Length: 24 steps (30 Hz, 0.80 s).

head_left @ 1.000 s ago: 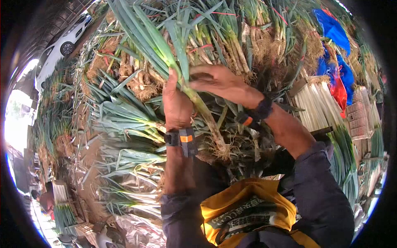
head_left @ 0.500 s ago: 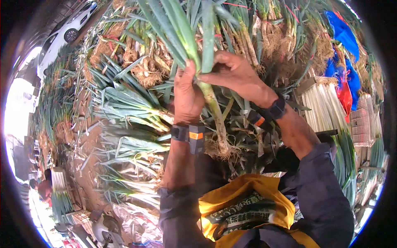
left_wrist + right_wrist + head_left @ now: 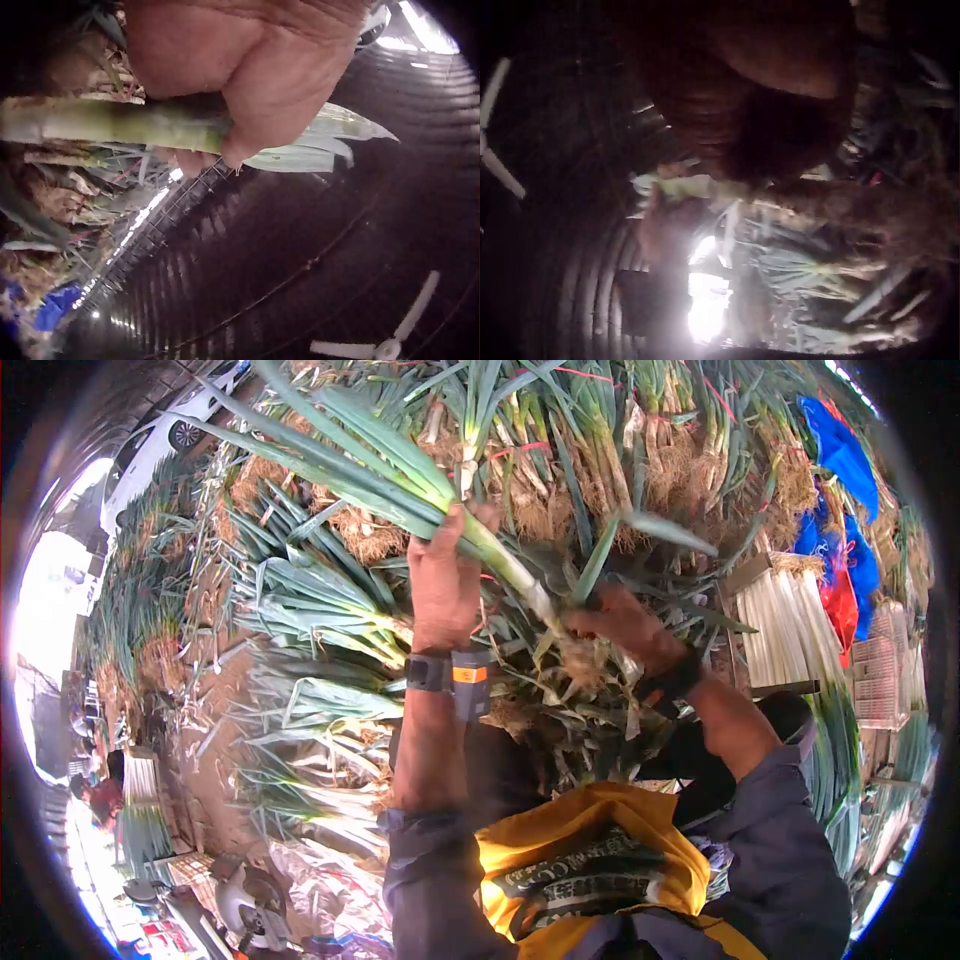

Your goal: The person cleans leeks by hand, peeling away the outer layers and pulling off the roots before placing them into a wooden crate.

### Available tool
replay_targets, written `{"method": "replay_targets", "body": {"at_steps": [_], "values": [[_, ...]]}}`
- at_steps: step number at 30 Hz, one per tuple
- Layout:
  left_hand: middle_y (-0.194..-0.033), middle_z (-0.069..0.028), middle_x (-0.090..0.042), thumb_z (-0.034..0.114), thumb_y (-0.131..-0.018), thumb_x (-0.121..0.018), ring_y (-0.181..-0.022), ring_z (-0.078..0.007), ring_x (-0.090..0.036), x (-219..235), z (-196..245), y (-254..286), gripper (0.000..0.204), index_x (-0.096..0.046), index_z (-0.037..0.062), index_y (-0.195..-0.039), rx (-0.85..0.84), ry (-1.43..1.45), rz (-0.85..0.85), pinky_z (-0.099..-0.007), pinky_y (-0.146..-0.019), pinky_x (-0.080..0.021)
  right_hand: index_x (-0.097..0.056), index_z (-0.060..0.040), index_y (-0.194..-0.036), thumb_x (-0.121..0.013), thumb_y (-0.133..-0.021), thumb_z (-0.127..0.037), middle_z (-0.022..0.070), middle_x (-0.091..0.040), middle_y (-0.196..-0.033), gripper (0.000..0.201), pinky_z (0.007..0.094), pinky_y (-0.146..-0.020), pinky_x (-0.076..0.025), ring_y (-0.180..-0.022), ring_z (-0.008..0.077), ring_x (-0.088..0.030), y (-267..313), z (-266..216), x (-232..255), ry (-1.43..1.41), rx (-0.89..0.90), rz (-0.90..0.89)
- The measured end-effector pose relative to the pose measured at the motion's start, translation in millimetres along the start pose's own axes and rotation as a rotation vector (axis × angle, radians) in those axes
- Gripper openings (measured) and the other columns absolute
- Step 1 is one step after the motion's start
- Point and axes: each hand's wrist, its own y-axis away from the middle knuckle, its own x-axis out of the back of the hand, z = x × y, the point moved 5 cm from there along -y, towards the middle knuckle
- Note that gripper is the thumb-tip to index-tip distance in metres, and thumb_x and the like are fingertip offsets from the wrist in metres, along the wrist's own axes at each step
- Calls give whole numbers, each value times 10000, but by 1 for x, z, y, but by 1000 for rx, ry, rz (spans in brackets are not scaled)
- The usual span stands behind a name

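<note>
My left hand [image 3: 443, 585] grips a large green onion [image 3: 505, 565] around its upper stem, thumb across the front. Its long leaves fan up to the left, and the stem slants down right to shaggy roots. In the left wrist view, thumb and fingers close round the pale green stem [image 3: 60, 120]. At the root end, my right hand [image 3: 630, 625] pinches a torn outer leaf [image 3: 597, 563], whose green blade sticks up beside the fingers. The right wrist view is dark, and that hand's fingertips are hidden there.
Untrimmed onions [image 3: 320, 605] lie piled at left. Tied bundles with red bands [image 3: 520, 450] stand along the back. A row of white, trimmed onions [image 3: 785, 620] lies at right, near a plastic crate [image 3: 880, 670] and blue bags [image 3: 840, 455]. A white car [image 3: 160, 445] stands far left.
My right hand has gone from the upper stem down to the roots, drawing an outer leaf with it. The stem now shows paler, and the onion leans further left at its leafy end.
</note>
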Motion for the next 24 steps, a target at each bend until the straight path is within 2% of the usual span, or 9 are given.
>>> {"method": "replay_targets", "body": {"at_steps": [2,4,6,8,12,16,19,22,24], "values": [[-970,-69,-671,111,-925,-702,-885,-198,-665,5,-4,0,298,-607,23,-1193,-58,-56,-2,-386,-880,-546,-653,12,-1148,-807,-826,-321,106,-718,-979,488,371,-765,-527,-821,182,-634,4,57,-1,696,-301,-191],[-987,-66,-667,108,-924,-691,-877,-189,-655,2,5,2,296,-599,19,-1191,-98,-125,0,-336,-817,-530,-663,22,-1080,-779,-765,-346,203,-689,-870,498,438,-695,-520,-791,309,-683,21,197,9,893,-58,-173],[-1019,-60,-657,103,-924,-680,-894,-195,-644,0,17,4,260,-598,33,-1161,-63,-139,38,-350,-835,-527,-664,20,-1065,-787,-770,-349,216,-681,-864,488,454,-685,-522,-808,350,-681,39,164,17,685,-214,-341],[-1025,-57,-653,94,-923,-672,-906,-202,-641,3,17,13,247,-599,42,-1153,-31,-157,71,-370,-856,-526,-661,-7,-1096,-811,-776,-346,215,-686,-952,490,469,-700,-528,-894,383,-674,33,169,25,1199,-422,-492],[-1024,-57,-649,95,-924,-661,-923,-212,-640,3,6,-2,242,-601,55,-1155,-51,-90,36,-384,-881,-522,-604,-98,-1237,-694,-901,-272,161,-655,-1092,389,477,-776,-547,-961,376,-661,-15,3,5,957,597,189],[-1083,-114,-651,67,-894,-642,-979,-272,-643,-23,4,8,323,-581,64,-1211,87,-264,-12,-434,-930,-512,-560,-97,-1294,-687,-870,-164,164,-637,-1137,448,441,-819,-561,-1043,360,-638,-35,-94,-30,926,721,223],[-1168,-186,-629,31,-833,-597,-1108,-371,-584,-4,9,7,442,-560,71,-1272,-219,-1124,-337,-493,-1025,-443,-521,-115,-1324,-647,-826,-74,156,-637,-1128,514,431,-804,-575,-1003,330,-659,-59,-74,-47,941,781,214],[-1283,-186,-608,41,-854,-575,-1261,-353,-527,12,8,13,507,-539,74,-1358,-868,-1527,-496,-459,-1082,-389,-549,-116,-1378,-657,-961,-195,140,-695,-1173,438,355,-884,-551,-995,219,-692,-71,-61,-42,690,331,241],[-1293,-105,-609,148,-957,-657,-1172,-257,-582,-10,11,2,395,-572,35,-1326,7,19,-230,-381,-991,-483,-596,-37,-1303,-680,-962,-151,83,-682,-1164,369,305,-930,-527,-1068,140,-642,-78,-63,-29,291,393,123]]}}
